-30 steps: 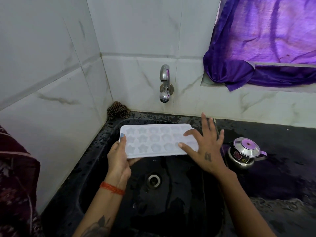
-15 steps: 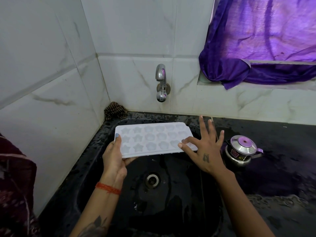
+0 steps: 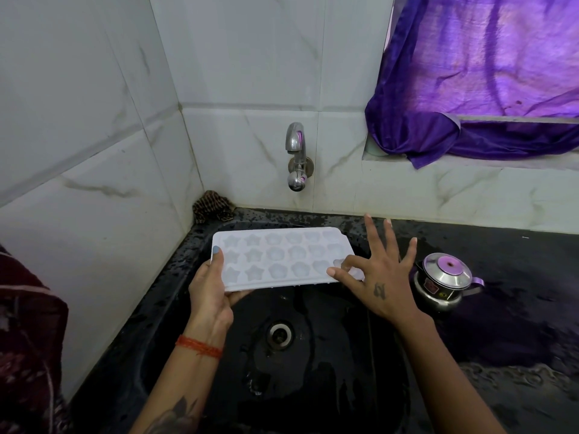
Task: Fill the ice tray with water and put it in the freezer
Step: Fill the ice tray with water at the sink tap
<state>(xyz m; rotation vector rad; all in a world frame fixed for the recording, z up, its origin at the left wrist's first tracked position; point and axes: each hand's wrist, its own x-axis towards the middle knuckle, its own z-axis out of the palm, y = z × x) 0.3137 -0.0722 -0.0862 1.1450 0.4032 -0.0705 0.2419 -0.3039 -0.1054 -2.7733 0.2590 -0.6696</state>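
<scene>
The white ice tray [image 3: 280,259] is held level over the black sink [image 3: 313,371], below the wall tap [image 3: 297,156] at 12 o'clock. The left hand [image 3: 210,297] grips its 9 o'clock end — thumb on top, fingers underneath. The right hand [image 3: 380,278] pinches the 3 o'clock corner between thumb and forefinger (the other fingers fan out straight). A small steel pot [image 3: 444,285] stands on the wet counter at 3 o'clock — apart from the tray.

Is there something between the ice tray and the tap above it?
Nothing visible. The ice tray, held by the left hand and right hand over the sink, has open space up to the tap.
</scene>
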